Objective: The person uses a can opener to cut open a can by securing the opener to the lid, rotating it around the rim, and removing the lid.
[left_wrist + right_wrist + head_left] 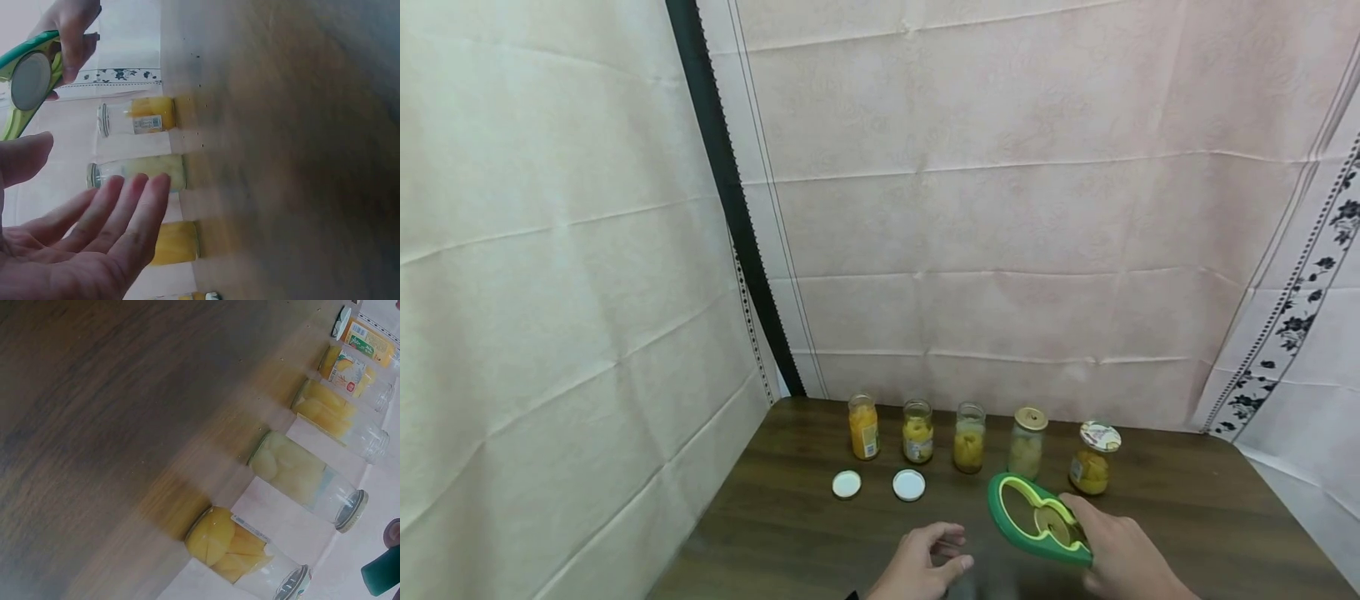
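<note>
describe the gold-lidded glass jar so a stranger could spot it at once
Along the back of the dark brown wooden table stand five clear glass jars in a row. Take the fourth from the person's left, a clear glass jar of pale fruit. Unlike its yellow-filled neighbours, one lidless and one patterned-topped, it wears a plain gold lid.

Head view: set high, facing forward and down; widest of the three, taking in the tabletop, the cloth backdrop and, at the lower edge, the left hand and right hand. Left wrist view: low, rolled about a quarter turn, facing the jars past the left hand in close foreground. Right wrist view: low, tilted, looking obliquely along the row. Head and right wrist views share all five jars; head and left wrist, both hands.
</note>
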`<state>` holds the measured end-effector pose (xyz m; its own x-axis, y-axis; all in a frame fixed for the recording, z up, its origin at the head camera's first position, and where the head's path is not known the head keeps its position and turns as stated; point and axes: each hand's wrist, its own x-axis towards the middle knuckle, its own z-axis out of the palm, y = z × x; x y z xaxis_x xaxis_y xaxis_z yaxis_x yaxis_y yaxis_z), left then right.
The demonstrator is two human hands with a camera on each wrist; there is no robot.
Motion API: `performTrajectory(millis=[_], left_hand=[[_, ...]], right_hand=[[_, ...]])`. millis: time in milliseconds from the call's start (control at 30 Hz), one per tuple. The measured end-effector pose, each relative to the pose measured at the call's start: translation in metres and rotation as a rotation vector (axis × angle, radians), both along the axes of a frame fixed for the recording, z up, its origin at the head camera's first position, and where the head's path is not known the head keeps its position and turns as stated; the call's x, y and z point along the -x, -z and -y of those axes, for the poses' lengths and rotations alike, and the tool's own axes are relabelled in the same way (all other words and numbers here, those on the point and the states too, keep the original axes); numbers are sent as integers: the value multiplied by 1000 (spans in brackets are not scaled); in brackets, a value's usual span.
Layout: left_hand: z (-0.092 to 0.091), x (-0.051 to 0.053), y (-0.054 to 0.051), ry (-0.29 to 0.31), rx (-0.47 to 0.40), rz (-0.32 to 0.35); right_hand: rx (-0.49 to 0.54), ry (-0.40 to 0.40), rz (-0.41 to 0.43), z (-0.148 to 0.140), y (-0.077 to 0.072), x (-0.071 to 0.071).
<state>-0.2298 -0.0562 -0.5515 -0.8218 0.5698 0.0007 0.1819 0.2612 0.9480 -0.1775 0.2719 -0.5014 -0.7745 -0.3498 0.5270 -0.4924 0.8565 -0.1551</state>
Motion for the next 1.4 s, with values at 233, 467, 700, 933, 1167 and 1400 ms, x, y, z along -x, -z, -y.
performTrajectory(millis=[233, 467, 700, 933, 1167, 1400], left_hand=[[-8, -18, -19, 13, -160, 65], [-24, -34, -39, 148, -388, 303], [-42, -48, -54, 272, -521, 657], [-51, -52, -56, 403, -595, 677], [-53, -53, -54, 394, -634, 703], [-55, -52, -54, 362, -641, 699]], right_hand=[[-3, -9, 12, 3, -5, -4], [3, -79, -62, 11, -5, -8], [16, -126, -83, 32, -7, -13], [23, -147, -116, 41, -3, -14], [58, -138, -88, 42, 1, -15], [65, -170, -72, 40, -1, -15]])
